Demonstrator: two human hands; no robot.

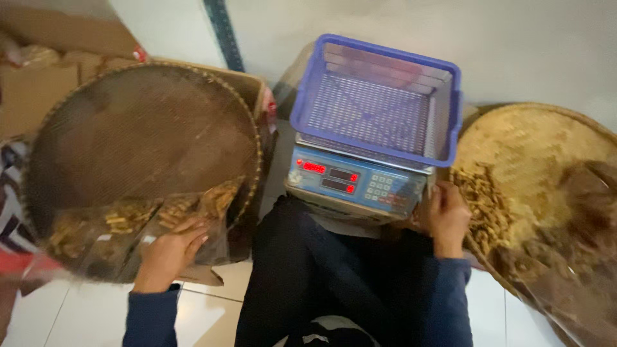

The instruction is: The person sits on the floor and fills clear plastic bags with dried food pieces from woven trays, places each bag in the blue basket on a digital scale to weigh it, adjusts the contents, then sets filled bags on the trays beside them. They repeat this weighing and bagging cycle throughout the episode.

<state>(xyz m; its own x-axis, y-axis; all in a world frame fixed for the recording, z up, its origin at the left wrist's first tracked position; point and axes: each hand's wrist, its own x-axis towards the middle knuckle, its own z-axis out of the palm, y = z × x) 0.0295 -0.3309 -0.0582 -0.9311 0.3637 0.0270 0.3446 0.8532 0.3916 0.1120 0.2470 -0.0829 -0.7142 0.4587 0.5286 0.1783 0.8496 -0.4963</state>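
I note a digital scale at centre, between the two woven trays: blue sloped front panel with two narrow dark screens glowing red digits, one above the other, and a pale keypad to their right. Brown cardboard boxes stand at upper left. Clear plastic bag lies under my left hand

A blue perforated plastic basket is sitting on a digital weighing scale, whose red readouts are glowing on its front panel. Brown cardboard boxes are standing at upper left, partly blurred. A dark blue strip is running up the pale wall. White floor tiles are showing below.
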